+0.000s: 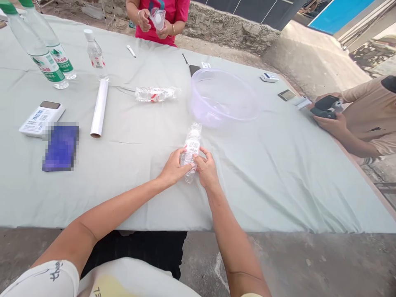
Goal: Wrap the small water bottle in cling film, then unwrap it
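Note:
A small clear water bottle, covered in crinkled clear plastic film, lies on the cloth with its far end pointing toward the basin. My left hand grips its near part from the left side, thumb across it. On the opposite side my right hand is closed around it, thumb pressed on top. The film bunches past the bottle's near end. Another film-wrapped bottle lies on its side farther left. A roll of film rests to the left of that, beside an upright small bottle.
A translucent purple basin stands just beyond my hands. At left are a white box, a blurred blue phone-like object and tall green-capped bottles. A person across the table holds clear plastic; another at right holds a dark object.

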{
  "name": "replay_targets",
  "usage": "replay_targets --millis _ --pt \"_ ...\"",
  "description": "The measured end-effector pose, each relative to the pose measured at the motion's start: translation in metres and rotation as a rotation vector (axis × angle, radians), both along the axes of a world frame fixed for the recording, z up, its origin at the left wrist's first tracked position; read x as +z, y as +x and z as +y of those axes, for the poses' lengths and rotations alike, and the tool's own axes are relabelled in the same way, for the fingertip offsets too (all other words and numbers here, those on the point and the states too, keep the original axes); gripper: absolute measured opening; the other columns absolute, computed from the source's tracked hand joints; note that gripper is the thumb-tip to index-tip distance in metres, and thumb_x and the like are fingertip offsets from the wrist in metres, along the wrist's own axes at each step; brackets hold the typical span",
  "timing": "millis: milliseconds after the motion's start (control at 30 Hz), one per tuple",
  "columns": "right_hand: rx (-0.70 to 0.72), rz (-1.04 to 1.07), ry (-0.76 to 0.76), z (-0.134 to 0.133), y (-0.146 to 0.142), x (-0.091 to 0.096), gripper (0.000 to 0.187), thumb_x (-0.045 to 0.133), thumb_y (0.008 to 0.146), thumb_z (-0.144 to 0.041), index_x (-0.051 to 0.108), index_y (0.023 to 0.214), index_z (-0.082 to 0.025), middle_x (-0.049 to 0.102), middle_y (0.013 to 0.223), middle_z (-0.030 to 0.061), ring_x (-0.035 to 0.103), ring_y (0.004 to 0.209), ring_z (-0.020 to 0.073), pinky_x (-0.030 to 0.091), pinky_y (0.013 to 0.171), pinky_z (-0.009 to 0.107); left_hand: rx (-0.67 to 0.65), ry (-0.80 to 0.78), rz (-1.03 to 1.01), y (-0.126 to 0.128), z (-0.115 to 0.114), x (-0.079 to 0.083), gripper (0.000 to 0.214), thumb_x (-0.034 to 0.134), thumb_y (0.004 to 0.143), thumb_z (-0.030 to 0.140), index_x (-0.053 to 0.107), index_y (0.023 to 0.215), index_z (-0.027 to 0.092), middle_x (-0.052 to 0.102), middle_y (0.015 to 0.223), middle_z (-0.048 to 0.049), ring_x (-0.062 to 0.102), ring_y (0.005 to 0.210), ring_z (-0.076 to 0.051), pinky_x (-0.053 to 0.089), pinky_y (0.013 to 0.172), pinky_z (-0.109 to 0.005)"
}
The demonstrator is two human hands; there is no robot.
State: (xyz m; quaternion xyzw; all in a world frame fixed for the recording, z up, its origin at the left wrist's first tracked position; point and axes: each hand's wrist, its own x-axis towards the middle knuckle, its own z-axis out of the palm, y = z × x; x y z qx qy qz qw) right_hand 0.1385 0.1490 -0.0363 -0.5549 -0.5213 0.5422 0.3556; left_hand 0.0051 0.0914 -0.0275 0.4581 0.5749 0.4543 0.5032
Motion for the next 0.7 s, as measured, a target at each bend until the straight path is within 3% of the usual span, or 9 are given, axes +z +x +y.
replay_targets --millis 133,233,333,433,500,600,700 --pt "0.066 0.129 0.033 -0.015 -0.027 0.001 0.068 0.062 0.082 -0.052 0.038 0.138 -0.022 0.072 0.109 0.0084 0.071 0.090 0.0226 0.059 0.074 0.038 0.087 0.097 -0.006 -0.024 -0.010 0.001 0.065 0.069 0.075 0.025 0.047 0.137 0.022 0.043 0.149 -0.0122 0.054 0.123 -0.025 0.054 0.090 -0.032" --pt "0.200 -0.015 0.125 -0.009 -0.029 0.015 0.057 0.064 0.082 -0.059 0.056 0.125 -0.022 0.074 0.102 0.0075 0.071 0.090 0.0247 0.058 0.079 0.042 0.118 0.081 -0.195 -0.056 -0.017 0.000 0.058 0.069 0.076 0.028 0.054 0.131 0.021 0.054 0.139 -0.0103 0.060 0.111 -0.024 0.053 0.082 -0.031" --pt "0.088 -0.181 0.443 0.012 -0.024 0.032 0.039 0.059 0.087 -0.058 0.069 0.100 -0.022 0.073 0.102 0.0072 0.068 0.099 0.0266 0.053 0.093 0.047 0.138 0.067 -0.417 -0.090 -0.025 -0.005 0.047 0.070 0.074 0.031 0.063 0.120 0.021 0.064 0.121 -0.0074 0.062 0.098 -0.021 0.050 0.076 -0.029" --pt "0.045 -0.133 0.744 0.034 -0.032 0.040 0.035 0.057 0.089 -0.054 0.068 0.104 -0.025 0.066 0.126 0.0069 0.056 0.126 0.0269 0.041 0.110 0.049 0.159 0.063 -0.646 -0.110 -0.030 -0.011 0.048 0.072 0.069 0.032 0.065 0.115 0.021 0.067 0.104 -0.0055 0.062 0.080 -0.017 0.047 0.065 -0.026" --pt "0.133 -0.031 0.704 0.041 -0.047 0.036 0.039 0.054 0.089 -0.058 0.065 0.110 -0.027 0.063 0.131 0.0072 0.055 0.129 0.0261 0.041 0.111 0.048 0.163 0.077 -0.786 -0.116 -0.029 -0.013 0.046 0.071 0.068 0.032 0.065 0.112 0.021 0.067 0.104 -0.0056 0.062 0.078 -0.017 0.047 0.060 -0.026" --pt "0.229 0.196 0.468 0.033 -0.083 0.026 0.052 0.048 0.088 -0.067 0.052 0.124 -0.030 0.066 0.124 0.0078 0.064 0.116 0.0255 0.053 0.096 0.045 0.187 0.055 -1.010 -0.118 -0.026 -0.016 0.042 0.065 0.072 0.036 0.064 0.110 0.021 0.067 0.108 -0.0068 0.066 0.079 -0.021 0.047 0.057 -0.027" --pt "0.279 0.368 0.363 0.010 -0.121 0.021 0.060 0.045 0.086 -0.073 0.038 0.130 -0.033 0.067 0.121 0.0078 0.066 0.113 0.0260 0.056 0.087 0.043 0.278 -0.041 -1.168 -0.119 -0.021 -0.021 0.036 0.054 0.083 0.046 0.063 0.102 0.017 0.068 0.090 -0.0078 0.061 0.061 -0.017 0.037 0.045 -0.024"
